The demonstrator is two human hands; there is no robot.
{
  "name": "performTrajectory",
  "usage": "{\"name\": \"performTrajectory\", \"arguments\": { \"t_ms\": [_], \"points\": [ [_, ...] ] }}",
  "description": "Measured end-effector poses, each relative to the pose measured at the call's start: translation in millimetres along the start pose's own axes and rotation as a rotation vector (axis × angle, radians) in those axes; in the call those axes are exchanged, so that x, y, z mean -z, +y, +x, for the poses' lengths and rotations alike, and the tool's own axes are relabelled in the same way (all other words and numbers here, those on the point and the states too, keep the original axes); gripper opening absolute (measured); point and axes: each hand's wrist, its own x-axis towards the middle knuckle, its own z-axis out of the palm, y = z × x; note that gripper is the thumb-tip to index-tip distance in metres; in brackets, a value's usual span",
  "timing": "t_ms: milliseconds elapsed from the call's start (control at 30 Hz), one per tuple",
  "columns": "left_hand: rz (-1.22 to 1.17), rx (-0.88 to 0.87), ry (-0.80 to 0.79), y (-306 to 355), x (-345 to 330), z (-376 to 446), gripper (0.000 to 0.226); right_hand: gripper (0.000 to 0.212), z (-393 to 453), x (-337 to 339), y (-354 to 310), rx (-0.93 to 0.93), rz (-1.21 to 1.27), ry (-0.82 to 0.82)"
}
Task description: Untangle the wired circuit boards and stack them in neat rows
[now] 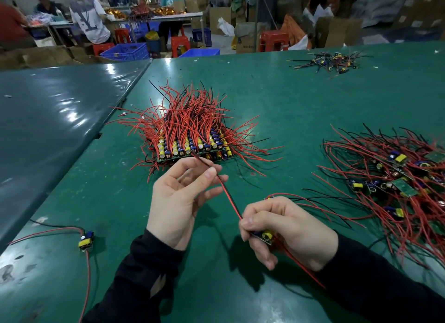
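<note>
Head view:
right hand (284, 228): gripping a small board (263, 237) between thumb and curled fingers, low over the table (277, 101).
left hand (178, 199): palm up, pinching the board's red and black wire pair (228, 197) near its far end, so the pair runs straight between both hands.
stack (192, 144): boards lined up in tidy rows just past the left hand, wires sticking up and out.
pile (397, 178): tangled mess of boards on the right.
loose board (86, 240): lying alone at the left, wires trailing.
far heap (330, 62): smaller tangle near the back edge.
</note>
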Motion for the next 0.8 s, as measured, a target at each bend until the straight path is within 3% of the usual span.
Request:
{"name": "performTrajectory", "arguments": {
  "t_ms": [333, 800],
  "points": [
    [0.024, -0.115, 0.104, -2.8, -0.9, -2.7, 0.010, 0.024, 0.3, 0.7, -0.5, 0.010, 0.011, 0.011],
    [0.102, -0.133, 0.194, -1.8, -1.5, -2.4, 0.013, 0.023, 3.2, 1.6, 3.1, -0.012, -0.010, 0.009]
  ]
}}
